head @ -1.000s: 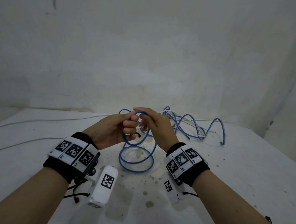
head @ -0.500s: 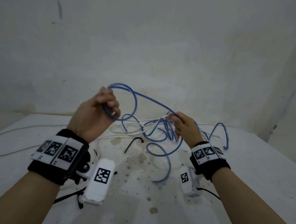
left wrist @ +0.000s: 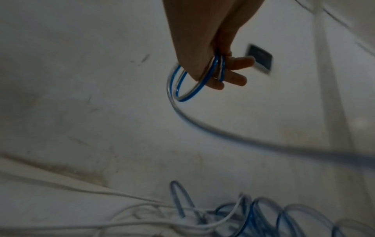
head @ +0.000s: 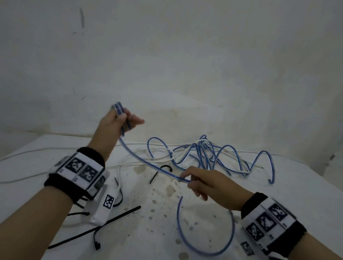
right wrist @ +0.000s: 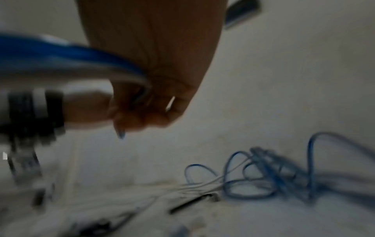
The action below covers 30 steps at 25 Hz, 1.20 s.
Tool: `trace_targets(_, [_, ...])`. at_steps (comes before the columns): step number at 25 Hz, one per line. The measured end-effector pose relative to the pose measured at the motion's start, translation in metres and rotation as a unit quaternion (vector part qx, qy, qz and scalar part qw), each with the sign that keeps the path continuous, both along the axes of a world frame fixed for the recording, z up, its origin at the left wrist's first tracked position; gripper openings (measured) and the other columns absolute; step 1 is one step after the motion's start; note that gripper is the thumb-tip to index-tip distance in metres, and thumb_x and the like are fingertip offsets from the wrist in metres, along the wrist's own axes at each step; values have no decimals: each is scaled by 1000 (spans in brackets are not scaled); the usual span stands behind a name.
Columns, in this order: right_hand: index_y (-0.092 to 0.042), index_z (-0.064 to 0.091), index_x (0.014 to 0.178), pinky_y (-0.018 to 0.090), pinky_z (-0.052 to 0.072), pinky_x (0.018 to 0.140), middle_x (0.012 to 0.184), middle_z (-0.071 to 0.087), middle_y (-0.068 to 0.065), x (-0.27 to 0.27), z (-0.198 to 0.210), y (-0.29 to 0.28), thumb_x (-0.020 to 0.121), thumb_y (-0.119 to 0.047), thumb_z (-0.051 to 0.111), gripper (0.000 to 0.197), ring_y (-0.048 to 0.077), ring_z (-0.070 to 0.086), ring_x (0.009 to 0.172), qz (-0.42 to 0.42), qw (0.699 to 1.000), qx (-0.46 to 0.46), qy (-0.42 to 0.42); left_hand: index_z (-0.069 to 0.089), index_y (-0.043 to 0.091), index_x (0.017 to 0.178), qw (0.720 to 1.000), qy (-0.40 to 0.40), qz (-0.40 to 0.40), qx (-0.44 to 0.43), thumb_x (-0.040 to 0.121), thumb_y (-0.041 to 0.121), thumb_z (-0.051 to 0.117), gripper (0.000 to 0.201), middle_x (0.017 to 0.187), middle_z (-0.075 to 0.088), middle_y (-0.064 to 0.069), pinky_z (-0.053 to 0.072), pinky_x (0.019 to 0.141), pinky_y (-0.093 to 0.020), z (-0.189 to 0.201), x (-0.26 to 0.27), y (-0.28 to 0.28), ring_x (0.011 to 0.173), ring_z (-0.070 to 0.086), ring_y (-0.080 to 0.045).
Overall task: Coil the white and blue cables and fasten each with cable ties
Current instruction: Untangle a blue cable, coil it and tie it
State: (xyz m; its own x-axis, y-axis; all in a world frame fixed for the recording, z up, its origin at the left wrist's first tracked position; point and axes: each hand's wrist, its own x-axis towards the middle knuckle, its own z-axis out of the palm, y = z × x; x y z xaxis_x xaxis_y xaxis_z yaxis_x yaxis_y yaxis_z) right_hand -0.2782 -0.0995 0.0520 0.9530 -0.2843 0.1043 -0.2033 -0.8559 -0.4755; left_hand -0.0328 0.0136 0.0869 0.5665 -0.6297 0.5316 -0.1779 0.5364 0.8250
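My left hand [head: 119, 123] is raised above the white table [head: 301, 206] and grips two small loops of the blue cable [head: 143, 160]; the left wrist view shows these loops [left wrist: 194, 83] passing round its fingers. From there the cable slopes down to my right hand [head: 201, 183], which pinches it low over the table. Below the right hand a wide blue loop [head: 204, 249] hangs toward me. The loose blue cable lies tangled [head: 205, 153] with the white cable [head: 145, 160] at the back. Black cable ties [head: 94, 227] lie at front left.
A curved black tie [head: 160, 171] lies mid-table among brown stains [head: 169, 189]. White cable runs [head: 16, 155] trail off the left side. A plain wall [head: 170, 60] rises behind the table. In the right wrist view the tangled blue cable [right wrist: 274, 176] is blurred.
My hands, together at mid-table a second ago, have pulled apart. The left rose up and left with the loops; the right dropped lower and toward me, sliding along the blue cable.
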Motion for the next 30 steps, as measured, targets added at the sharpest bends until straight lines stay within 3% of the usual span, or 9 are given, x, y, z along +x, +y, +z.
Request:
trace_targets(2, [-30,44,122,23,45,60,68,56,1,1,12,18,97,-7,40,34,17,54,52,81,971,226,-7,44,15,83,991,-102,41,75,99,0,24,30,68,68,3,50,76,-11,-20,-6,-6,72,66,2])
trace_targets(5, [-17,58,99,22,46,58,73,67,7,6,38,30,93,-7,41,20,18,64,57,160,927,337,-34,44,14,83,978,-145,28,147,99,0,24,29,73,58,-7,48,73,-14,-38,-18,-9,64,61,2])
trace_targets(8, [-13,65,73,20,51,56,75,73,10,16,65,29,82,-18,43,24,21,70,65,121,841,504,-153,51,9,91,965,-134,-41,222,99,2,28,26,78,54,-21,49,64,-24,-46,-34,-9,67,60,-20])
trace_targets(10, [-12,63,78,19,53,57,73,73,6,28,78,22,84,-18,38,26,17,71,66,49,787,554,-268,54,6,85,959,-98,-86,251,100,13,28,31,62,53,-13,42,48,-28,-47,-50,-5,51,51,-25])
trace_targets(15, [-11,58,73,13,36,39,55,46,-1,65,82,-12,89,-8,54,16,8,43,40,-197,804,391,-403,47,9,67,971,-37,-153,183,98,32,22,46,41,30,8,28,39,-17,-36,-89,10,33,23,-8])
trace_targets(19, [-4,31,97,14,44,35,68,54,10,80,61,-25,98,-2,34,4,6,53,29,-274,731,465,-419,47,12,72,970,-2,-194,144,96,29,26,36,42,32,11,38,48,-18,-13,-92,19,36,31,-6])
trace_targets(24, [5,-10,141,14,42,33,67,56,8,77,43,-43,89,-4,58,86,5,47,27,-327,757,410,-391,49,15,74,957,70,-248,132,85,28,36,21,43,38,12,45,57,-17,-5,-79,30,38,38,-3])
trace_targets(27, [3,25,131,14,41,32,51,56,7,76,41,-46,84,-6,66,63,10,47,31,-352,772,414,-330,61,20,61,943,154,-281,93,82,25,39,30,43,39,10,47,49,-16,-1,-76,30,36,39,-1])
trace_targets(30, [2,57,79,11,39,31,31,50,-1,71,38,-47,82,-10,68,16,4,42,23,-339,784,458,-248,58,20,58,933,188,-298,72,84,28,39,34,43,25,9,29,37,-11,11,-78,29,32,21,-3])
